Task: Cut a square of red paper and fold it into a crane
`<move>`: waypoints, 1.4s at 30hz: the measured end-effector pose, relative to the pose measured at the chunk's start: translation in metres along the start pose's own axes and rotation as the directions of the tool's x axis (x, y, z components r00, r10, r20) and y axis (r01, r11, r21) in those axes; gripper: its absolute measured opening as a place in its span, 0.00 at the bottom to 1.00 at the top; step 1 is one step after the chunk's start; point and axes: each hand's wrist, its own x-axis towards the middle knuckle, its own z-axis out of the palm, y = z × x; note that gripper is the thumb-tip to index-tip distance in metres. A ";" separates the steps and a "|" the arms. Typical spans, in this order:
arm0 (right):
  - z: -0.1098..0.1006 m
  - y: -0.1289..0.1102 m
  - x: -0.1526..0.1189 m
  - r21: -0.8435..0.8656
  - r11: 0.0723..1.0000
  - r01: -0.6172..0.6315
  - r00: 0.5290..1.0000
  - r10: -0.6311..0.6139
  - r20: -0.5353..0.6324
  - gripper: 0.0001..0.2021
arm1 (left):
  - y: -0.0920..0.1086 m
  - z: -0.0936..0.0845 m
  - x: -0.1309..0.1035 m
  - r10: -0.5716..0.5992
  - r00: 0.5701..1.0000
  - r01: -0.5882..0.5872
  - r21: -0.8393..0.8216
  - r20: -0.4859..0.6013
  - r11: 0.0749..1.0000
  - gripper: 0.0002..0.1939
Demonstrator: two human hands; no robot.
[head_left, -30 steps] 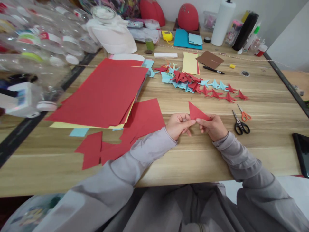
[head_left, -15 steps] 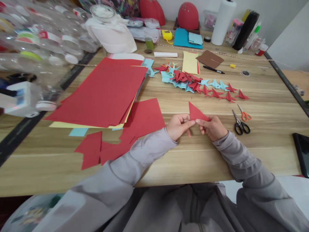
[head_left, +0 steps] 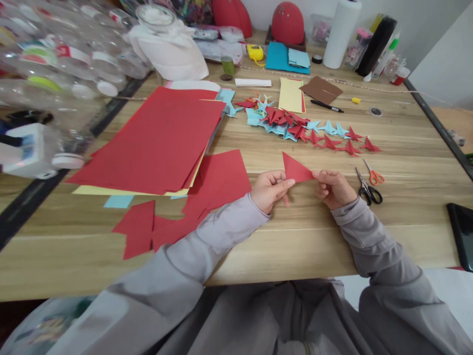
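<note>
A small red paper triangle (head_left: 295, 169) is held above the wooden table, one point directed away from me. My left hand (head_left: 270, 190) pinches its lower left part between thumb and fingers. At its right corner, the thumb and fingertips of my right hand (head_left: 335, 189) close on the tip. Beyond the triangle lies a row of folded red paper cranes (head_left: 330, 142) and light blue paper cranes (head_left: 330, 127). Black-handled scissors (head_left: 368, 192) and orange-handled scissors (head_left: 375, 176) rest to the right of my right hand.
Large red sheets (head_left: 155, 143) are stacked on the left, with cut red pieces (head_left: 229, 177) beside them. Plastic bottles (head_left: 70, 59) crowd the left edge. A black pen (head_left: 327, 106), brown paper (head_left: 320, 91) and yellow tape measure (head_left: 255, 53) lie farther back. A black phone (head_left: 461, 231) sits far right.
My right hand has slid to the right along the paper, from near the left thumb to the triangle's right corner. The triangle and my left hand have shifted slightly left.
</note>
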 end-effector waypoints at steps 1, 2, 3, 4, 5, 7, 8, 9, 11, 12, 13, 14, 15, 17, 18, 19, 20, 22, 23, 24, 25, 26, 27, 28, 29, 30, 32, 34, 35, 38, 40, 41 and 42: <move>-0.002 -0.002 0.001 0.029 1.000 0.010 1.000 -0.010 -0.003 0.22 | 0.000 -0.002 0.000 0.004 1.000 -0.004 -0.016 -0.009 1.000 0.20; -0.004 -0.003 0.002 0.045 0.999 0.025 1.000 -0.025 0.001 0.23 | 0.001 -0.003 0.001 0.009 1.000 -0.010 -0.030 -0.019 1.000 0.20; -0.006 -0.004 0.003 0.048 0.997 0.059 0.998 -0.059 -0.001 0.23 | 0.001 -0.005 0.002 0.017 0.999 -0.018 -0.041 -0.030 0.999 0.20; -0.007 -0.004 0.004 0.035 0.994 0.101 0.995 -0.101 -0.013 0.23 | 0.001 -0.006 0.002 0.024 0.999 -0.026 -0.048 -0.038 0.999 0.19; -0.007 -0.003 0.004 0.010 0.989 0.149 0.988 -0.148 -0.036 0.22 | 0.001 -0.007 0.003 0.029 0.999 -0.031 -0.050 -0.042 0.998 0.19; -0.006 0.002 0.003 -0.098 0.961 0.259 0.962 -0.266 -0.063 0.19 | 0.001 -0.008 0.004 0.037 0.998 -0.038 -0.039 -0.047 0.999 0.19; -0.005 0.005 0.002 -0.176 0.926 0.333 0.937 -0.346 -0.046 0.16 | 0.001 -0.008 0.004 0.040 0.998 -0.041 -0.029 -0.049 0.999 0.19; -0.004 0.007 0.001 -0.247 0.876 0.414 0.902 -0.431 -0.015 0.13 | 0.001 -0.007 0.004 0.041 0.998 -0.042 -0.021 -0.051 0.999 0.19; -0.003 0.012 0.000 -0.384 0.723 0.574 0.799 -0.597 0.070 0.12 | 0.000 -0.006 0.004 0.033 0.998 -0.034 -0.008 -0.048 0.999 0.18; -0.004 0.014 -0.001 -0.457 0.623 0.635 0.743 -0.655 0.139 0.13 | 0.000 -0.006 0.004 0.029 0.999 -0.030 -0.006 -0.044 1.000 0.18; -0.004 0.015 -0.001 -0.527 0.511 0.679 0.687 -0.695 0.212 0.13 | 0.000 -0.005 0.004 0.026 0.999 -0.027 -0.005 -0.039 1.000 0.17; -0.005 0.016 -0.001 -0.590 0.392 0.706 0.639 -0.713 0.290 0.12 | 0.000 -0.005 0.004 0.025 0.999 -0.025 -0.004 -0.033 1.000 0.17; -0.005 0.017 -0.001 -0.637 0.277 0.719 0.595 -0.719 0.359 0.11 | 0.001 -0.005 0.004 0.024 0.999 -0.024 -0.002 -0.025 1.000 0.17; -0.006 0.019 0.000 -0.688 0.094 0.720 0.530 -0.715 0.457 0.07 | 0.001 -0.005 0.004 0.019 1.000 -0.019 0.010 -0.010 1.000 0.16; -0.006 0.020 0.000 -0.696 0.031 0.718 0.503 -0.714 0.487 0.05 | 0.001 -0.005 0.004 0.013 1.000 -0.013 0.018 -0.002 1.000 0.15; -0.005 0.021 0.000 -0.697 -0.014 0.717 0.481 -0.715 0.508 0.05 | 0.001 -0.005 0.004 0.005 1.000 -0.005 0.026 0.004 1.000 0.14; -0.005 0.022 0.000 -0.697 -0.043 0.715 0.463 -0.719 0.519 0.05 | 0.001 -0.005 0.004 -0.003 1.000 0.002 0.032 0.009 0.999 0.13; -0.004 0.022 -0.001 -0.696 -0.079 0.714 0.438 -0.725 0.532 0.06 | 0.001 -0.005 0.004 -0.022 1.000 0.021 0.035 0.019 0.999 0.12; -0.003 0.022 -0.002 -0.694 -0.088 0.715 0.428 -0.730 0.533 0.06 | 0.000 -0.005 0.004 -0.030 0.999 0.029 0.033 0.021 0.999 0.13; -0.002 0.021 -0.003 -0.693 -0.092 0.715 0.420 -0.736 0.531 0.07 | 0.000 -0.005 0.004 -0.030 0.999 0.029 0.034 0.014 0.999 0.13; -0.002 0.021 -0.004 -0.692 -0.093 0.716 0.412 -0.743 0.527 0.07 | 0.000 -0.006 0.004 -0.014 1.000 0.014 0.041 -0.008 0.999 0.14; -0.002 0.020 -0.004 -0.690 -0.093 0.718 0.405 -0.750 0.523 0.07 | -0.001 -0.006 0.003 0.026 0.999 -0.023 0.060 -0.046 0.998 0.15; -0.002 0.020 -0.005 -0.689 -0.096 0.718 0.399 -0.754 0.521 0.07 | -0.001 -0.006 0.003 0.090 0.991 -0.081 0.101 -0.096 0.992 0.15; -0.002 0.020 -0.005 -0.689 -0.103 0.717 0.396 -0.754 0.524 0.07 | -0.001 -0.007 0.002 0.186 0.971 -0.159 0.175 -0.150 0.972 0.13; -0.002 0.020 -0.005 -0.690 -0.114 0.715 0.395 -0.748 0.533 0.07 | 0.000 -0.008 0.000 0.305 0.935 -0.248 0.281 -0.181 0.927 0.11; -0.003 0.021 -0.005 -0.691 -0.130 0.711 0.396 -0.738 0.546 0.07 | 0.000 -0.008 -0.001 0.433 0.884 -0.332 0.414 -0.177 0.848 0.08; -0.003 0.022 -0.006 -0.692 -0.176 0.700 0.395 -0.711 0.581 0.07 | 0.001 -0.011 -0.004 0.658 0.753 -0.486 0.678 0.005 0.551 0.06; -0.003 0.023 -0.007 -0.690 -0.235 0.685 0.386 -0.685 0.617 0.07 | 0.001 -0.013 -0.005 0.698 0.660 -0.575 0.785 0.278 0.231 0.09; -0.002 0.023 -0.008 -0.687 -0.268 0.676 0.377 -0.675 0.634 0.07 | 0.001 -0.015 -0.005 0.678 0.623 -0.600 0.795 0.390 0.093 0.09; 0.001 0.023 -0.010 -0.676 -0.343 0.653 0.353 -0.652 0.671 0.06 | -0.001 -0.019 -0.004 0.607 0.564 -0.619 0.773 0.560 -0.137 0.09; 0.002 0.023 -0.011 -0.671 -0.357 0.650 0.353 -0.639 0.683 0.07 | -0.002 -0.020 -0.004 0.575 0.561 -0.616 0.764 0.595 -0.190 0.09; 0.003 0.022 -0.011 -0.669 -0.360 0.650 0.358 -0.631 0.688 0.07 | -0.002 -0.020 -0.004 0.559 0.562 -0.614 0.760 0.609 -0.211 0.09; 0.003 0.022 -0.011 -0.666 -0.367 0.649 0.361 -0.622 0.694 0.08 | -0.001 -0.020 -0.004 0.542 0.564 -0.612 0.756 0.623 -0.232 0.09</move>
